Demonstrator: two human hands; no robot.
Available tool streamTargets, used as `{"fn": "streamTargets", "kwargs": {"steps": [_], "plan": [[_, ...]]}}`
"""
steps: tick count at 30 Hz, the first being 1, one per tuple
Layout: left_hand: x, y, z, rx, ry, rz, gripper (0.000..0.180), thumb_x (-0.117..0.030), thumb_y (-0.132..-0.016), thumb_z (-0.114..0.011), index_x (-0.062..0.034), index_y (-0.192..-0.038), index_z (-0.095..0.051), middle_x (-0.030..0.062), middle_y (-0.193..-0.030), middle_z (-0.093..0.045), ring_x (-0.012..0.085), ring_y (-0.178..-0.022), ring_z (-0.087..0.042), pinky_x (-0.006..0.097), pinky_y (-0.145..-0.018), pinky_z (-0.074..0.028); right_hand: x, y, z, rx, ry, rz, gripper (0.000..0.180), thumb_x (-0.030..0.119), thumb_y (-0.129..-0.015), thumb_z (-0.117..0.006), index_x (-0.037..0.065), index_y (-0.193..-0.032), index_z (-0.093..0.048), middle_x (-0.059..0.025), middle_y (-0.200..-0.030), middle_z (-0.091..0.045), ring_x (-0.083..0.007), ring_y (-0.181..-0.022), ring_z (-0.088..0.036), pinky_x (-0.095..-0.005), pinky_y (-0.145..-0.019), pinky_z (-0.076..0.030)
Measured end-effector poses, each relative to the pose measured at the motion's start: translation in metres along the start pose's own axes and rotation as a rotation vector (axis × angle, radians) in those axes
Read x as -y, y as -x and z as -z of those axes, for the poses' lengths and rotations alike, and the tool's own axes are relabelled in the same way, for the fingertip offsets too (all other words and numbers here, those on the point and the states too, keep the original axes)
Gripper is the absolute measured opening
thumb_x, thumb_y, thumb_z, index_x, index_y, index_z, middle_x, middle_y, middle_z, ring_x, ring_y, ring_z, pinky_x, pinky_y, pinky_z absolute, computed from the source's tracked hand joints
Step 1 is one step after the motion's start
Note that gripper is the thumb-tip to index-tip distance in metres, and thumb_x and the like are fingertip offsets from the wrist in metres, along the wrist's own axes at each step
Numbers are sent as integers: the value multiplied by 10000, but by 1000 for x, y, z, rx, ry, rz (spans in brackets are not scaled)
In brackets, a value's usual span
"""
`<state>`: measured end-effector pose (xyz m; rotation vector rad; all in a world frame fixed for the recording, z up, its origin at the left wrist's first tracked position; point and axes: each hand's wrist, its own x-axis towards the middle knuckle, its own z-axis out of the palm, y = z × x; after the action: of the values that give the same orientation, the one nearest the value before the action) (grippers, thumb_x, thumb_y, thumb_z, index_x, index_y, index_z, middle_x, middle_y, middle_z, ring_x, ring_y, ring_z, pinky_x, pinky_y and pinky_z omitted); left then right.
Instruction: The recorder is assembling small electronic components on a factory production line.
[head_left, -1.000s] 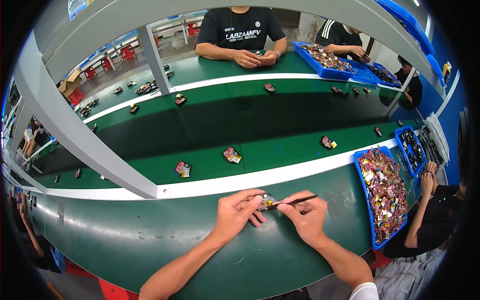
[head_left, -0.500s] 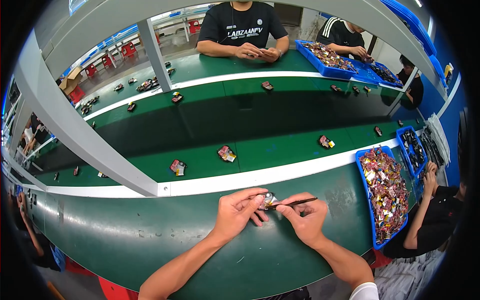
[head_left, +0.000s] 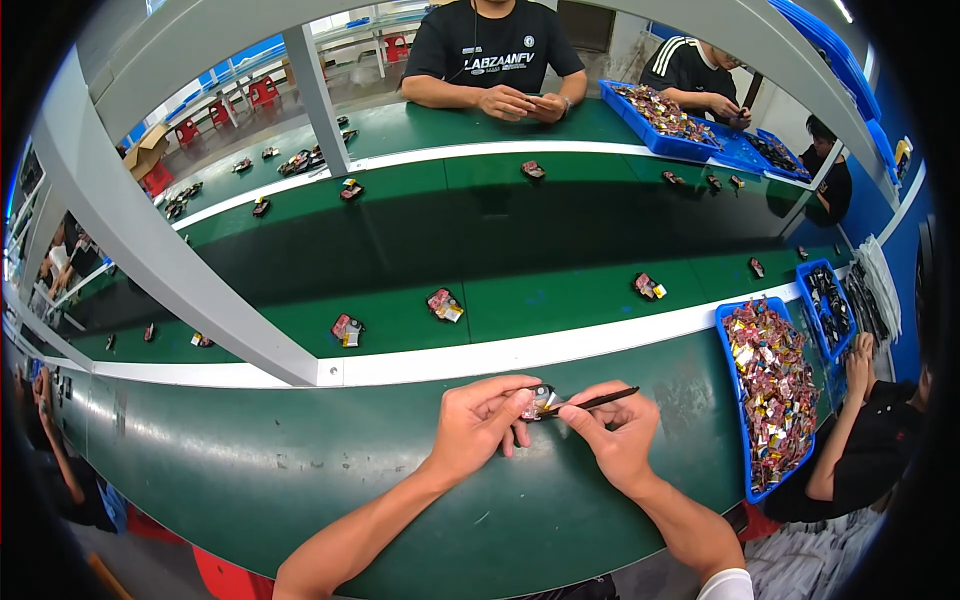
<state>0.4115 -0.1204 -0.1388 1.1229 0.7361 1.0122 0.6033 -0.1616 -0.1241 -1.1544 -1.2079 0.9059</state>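
The left hand (head_left: 480, 428) keeps gripping the small part (head_left: 538, 401); the right hand (head_left: 618, 440) keeps pinching the black tool (head_left: 596, 402). Belt pieces (head_left: 444, 305) are drifting left.

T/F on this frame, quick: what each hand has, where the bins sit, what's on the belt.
1. The left hand holds a small dark and silver part over the green worktop. True.
2. The right hand is empty. False: it holds a thin black stick-shaped tool, with its tip at the part.
3. The long blue plastic bin of mixed small pieces lies to the person's left. False: it lies to the right.
4. Small dark parts lie spaced along the green conveyor belt beyond the white strip. True.
5. The seat across the belt is vacant. False: a person in a black T-shirt sits there.
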Motion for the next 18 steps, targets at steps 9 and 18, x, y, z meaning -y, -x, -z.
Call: {"fn": "streamTargets", "kwargs": {"steps": [9, 18], "plan": [[-3, -1, -1, -62, -69, 41, 245, -102, -1012, -593, 61, -1174, -678, 62, -733, -675, 81, -522, -599, 212, -411, -407, 1, 1, 1, 32, 96, 58, 126, -22, -810, -810, -8, -897, -720, 12, -709, -668, 15, -480, -398, -188, -450, -262], [-1, 0, -2, -72, -69, 27, 240, -107, -1009, -598, 53, -1164, -688, 54, -710, -671, 73, -517, -587, 212, -407, -404, 2, 2, -1, 50, 322, 331, 117, 13, -762, -839, 30, -838, -752, -40, -846, -773, -40, -417, -431, -211, -426, -325]]}}
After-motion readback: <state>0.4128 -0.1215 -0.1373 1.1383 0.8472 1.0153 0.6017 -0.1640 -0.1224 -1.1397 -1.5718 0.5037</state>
